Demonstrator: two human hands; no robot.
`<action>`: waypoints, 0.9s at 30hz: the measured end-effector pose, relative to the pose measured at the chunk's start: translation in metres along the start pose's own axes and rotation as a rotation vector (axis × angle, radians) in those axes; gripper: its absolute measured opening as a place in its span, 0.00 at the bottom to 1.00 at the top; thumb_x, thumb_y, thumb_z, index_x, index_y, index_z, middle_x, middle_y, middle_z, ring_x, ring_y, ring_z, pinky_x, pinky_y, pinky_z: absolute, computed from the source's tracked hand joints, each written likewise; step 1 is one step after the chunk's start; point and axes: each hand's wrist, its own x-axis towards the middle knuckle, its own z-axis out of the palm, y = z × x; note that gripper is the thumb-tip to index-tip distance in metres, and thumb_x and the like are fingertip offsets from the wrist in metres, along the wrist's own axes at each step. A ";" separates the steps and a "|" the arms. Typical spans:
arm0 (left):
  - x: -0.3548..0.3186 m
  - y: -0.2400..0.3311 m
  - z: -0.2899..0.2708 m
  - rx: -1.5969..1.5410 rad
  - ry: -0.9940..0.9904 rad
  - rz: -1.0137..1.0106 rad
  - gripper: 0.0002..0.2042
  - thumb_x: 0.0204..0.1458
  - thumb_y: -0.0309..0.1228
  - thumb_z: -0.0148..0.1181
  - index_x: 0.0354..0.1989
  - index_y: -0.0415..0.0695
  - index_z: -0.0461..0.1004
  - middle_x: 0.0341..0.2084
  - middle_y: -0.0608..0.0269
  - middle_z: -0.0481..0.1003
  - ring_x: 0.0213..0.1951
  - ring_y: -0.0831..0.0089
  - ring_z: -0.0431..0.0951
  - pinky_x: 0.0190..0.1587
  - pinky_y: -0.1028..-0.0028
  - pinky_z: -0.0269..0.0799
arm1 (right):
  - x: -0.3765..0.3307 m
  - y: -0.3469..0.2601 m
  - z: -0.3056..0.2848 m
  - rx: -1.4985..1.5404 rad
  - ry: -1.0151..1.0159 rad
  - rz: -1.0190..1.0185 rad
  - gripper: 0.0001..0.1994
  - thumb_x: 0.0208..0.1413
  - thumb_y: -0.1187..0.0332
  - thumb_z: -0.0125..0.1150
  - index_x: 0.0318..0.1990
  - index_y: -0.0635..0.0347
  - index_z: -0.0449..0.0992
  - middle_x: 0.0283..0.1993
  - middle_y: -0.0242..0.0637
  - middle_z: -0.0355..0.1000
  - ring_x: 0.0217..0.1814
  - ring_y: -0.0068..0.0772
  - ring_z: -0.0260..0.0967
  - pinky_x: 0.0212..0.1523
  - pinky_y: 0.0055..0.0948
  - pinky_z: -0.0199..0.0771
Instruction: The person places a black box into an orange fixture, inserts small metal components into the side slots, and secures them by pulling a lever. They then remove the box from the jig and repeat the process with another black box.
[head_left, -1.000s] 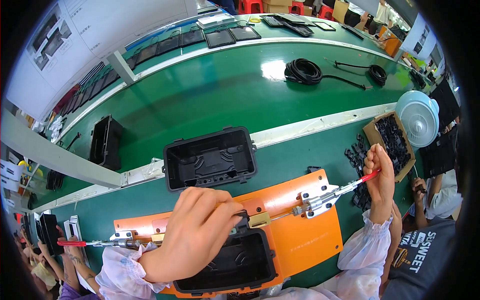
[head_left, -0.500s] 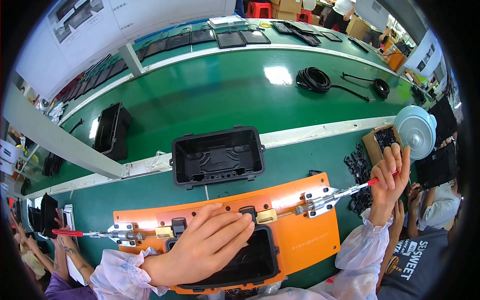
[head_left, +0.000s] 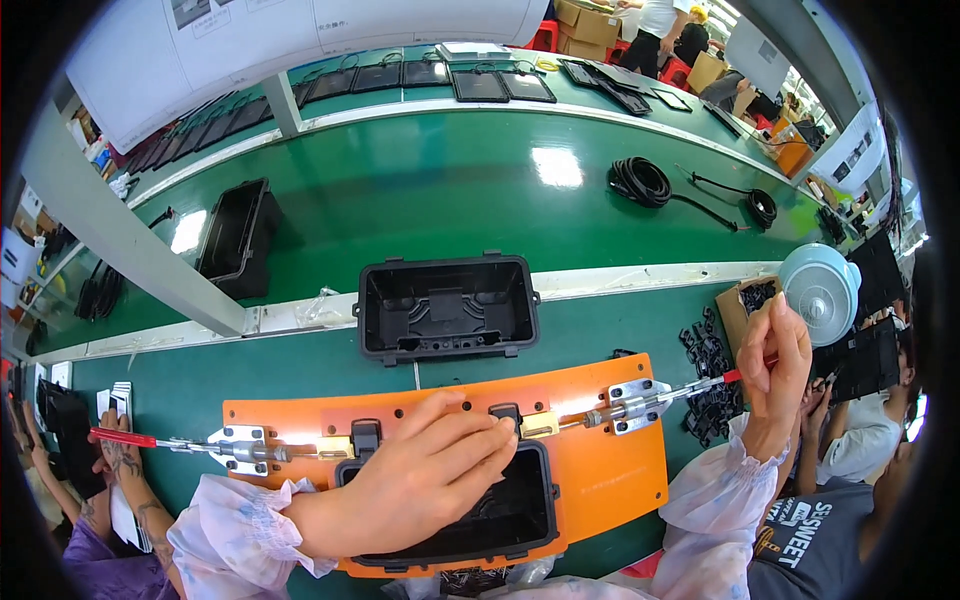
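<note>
An orange fixture plate [head_left: 612, 490] lies in front of me with a black plastic box [head_left: 525, 520] set in it. Over the box reaches my left hand [head_left: 425, 480], its fingers together and bent, the fingertips on a small black latch [head_left: 505, 412] at the box's far edge; the thumb is hidden. Beside that latch sits a brass block [head_left: 540, 425] on the rod of the right toggle clamp [head_left: 636, 404]. My right hand [head_left: 775, 365] is closed around this clamp's red handle. A second black latch [head_left: 366, 436] stands by the left clamp's brass block [head_left: 334, 447].
Another black box [head_left: 448, 310] stands behind the plate. Black clips [head_left: 708, 380] lie piled at right near a cardboard box [head_left: 735, 312] and a pale blue fan [head_left: 820, 290]. The left clamp's red handle [head_left: 122, 437] sticks out leftward. Co-workers sit at both sides.
My right hand's raised fingers have curled in around the red handle. My left hand stays over the box with its fingertips at the latch. The whole view has shifted slightly.
</note>
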 end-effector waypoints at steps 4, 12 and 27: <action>0.002 -0.001 -0.005 -0.004 -0.019 -0.031 0.21 0.46 0.30 0.73 0.50 0.39 0.78 0.54 0.57 0.76 0.53 0.59 0.77 0.59 0.53 0.70 | -0.002 0.003 0.000 0.156 0.038 -0.014 0.23 0.76 0.60 0.40 0.27 0.60 0.69 0.14 0.28 0.62 0.07 0.12 0.44 0.08 0.16 0.43; 0.003 -0.002 -0.014 -0.044 -0.070 -0.055 0.23 0.47 0.29 0.69 0.52 0.34 0.74 0.58 0.49 0.71 0.60 0.55 0.71 0.59 0.49 0.66 | 0.001 0.011 -0.008 0.345 0.009 -0.031 0.20 0.75 0.58 0.40 0.33 0.60 0.69 0.14 0.26 0.59 0.09 0.13 0.45 0.09 0.15 0.43; 0.005 0.007 -0.013 0.349 -0.178 0.135 0.16 0.54 0.26 0.59 0.50 0.37 0.79 0.51 0.54 0.76 0.58 0.64 0.75 0.62 0.42 0.63 | -0.001 0.011 -0.001 0.249 -0.036 -0.099 0.27 0.77 0.57 0.32 0.26 0.60 0.68 0.12 0.27 0.57 0.06 0.15 0.41 0.08 0.17 0.41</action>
